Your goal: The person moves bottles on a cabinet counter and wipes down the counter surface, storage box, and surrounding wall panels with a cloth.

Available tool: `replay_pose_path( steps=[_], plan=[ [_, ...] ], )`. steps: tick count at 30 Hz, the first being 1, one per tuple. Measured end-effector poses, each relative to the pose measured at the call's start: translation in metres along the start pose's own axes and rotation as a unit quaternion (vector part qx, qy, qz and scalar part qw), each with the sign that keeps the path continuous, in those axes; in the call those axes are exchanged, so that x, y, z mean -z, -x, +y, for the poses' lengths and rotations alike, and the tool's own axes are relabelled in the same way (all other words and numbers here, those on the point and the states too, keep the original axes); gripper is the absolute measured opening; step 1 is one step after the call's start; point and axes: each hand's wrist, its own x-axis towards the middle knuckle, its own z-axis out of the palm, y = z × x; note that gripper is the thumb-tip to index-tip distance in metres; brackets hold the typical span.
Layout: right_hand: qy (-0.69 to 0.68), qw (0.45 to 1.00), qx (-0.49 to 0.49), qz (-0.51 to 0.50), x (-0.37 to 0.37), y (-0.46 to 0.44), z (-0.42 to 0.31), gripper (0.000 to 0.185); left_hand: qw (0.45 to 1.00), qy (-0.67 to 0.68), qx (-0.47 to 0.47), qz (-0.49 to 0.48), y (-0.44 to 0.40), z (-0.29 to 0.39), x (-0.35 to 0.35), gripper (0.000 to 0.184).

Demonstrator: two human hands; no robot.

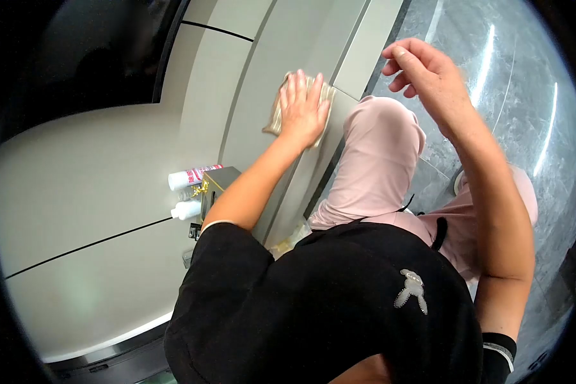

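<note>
My left hand [302, 114] lies flat with its fingers spread on a beige striped cloth [276, 118], pressing it on the light grey surface of a long low cabinet [262, 83]. The cloth sticks out around the palm and fingers. To the right, my right hand [425, 73] hangs in the air above the grey floor, its fingers loosely curled and apart, with nothing in them. My knee in pink trousers [381, 141] is between the two hands.
Beside my left forearm stand a dark box [221, 179], a white and red can [189, 178] and a white bottle [185, 210]. A black screen [102, 57] is at the upper left. Grey marble floor [525, 96] lies at the right.
</note>
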Motion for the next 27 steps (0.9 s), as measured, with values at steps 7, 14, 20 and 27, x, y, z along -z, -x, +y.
replay_pose_path(
  steps=[7, 14, 20, 27],
  plan=[
    [0.029, 0.999, 0.032, 0.009, 0.002, -0.020, 0.004, 0.029, 0.997, 0.035, 0.029, 0.056, -0.102, 0.017, -0.022, 0.071],
    [0.050, 0.997, 0.004, 0.059, 0.015, -0.026, 0.013, 0.031, 0.995, -0.002, 0.008, 0.095, -0.031, 0.016, -0.027, 0.065],
    [0.056, 0.997, 0.022, 0.058, 0.035, -0.015, 0.011, 0.031, 0.994, -0.100, 0.046, 0.005, 0.008, 0.020, -0.016, 0.071],
    [-0.054, 0.994, 0.035, 0.090, 0.028, -0.016, 0.005, 0.027, 0.991, -0.103, 0.073, 0.049, -0.094, 0.040, -0.036, 0.070]
  ],
)
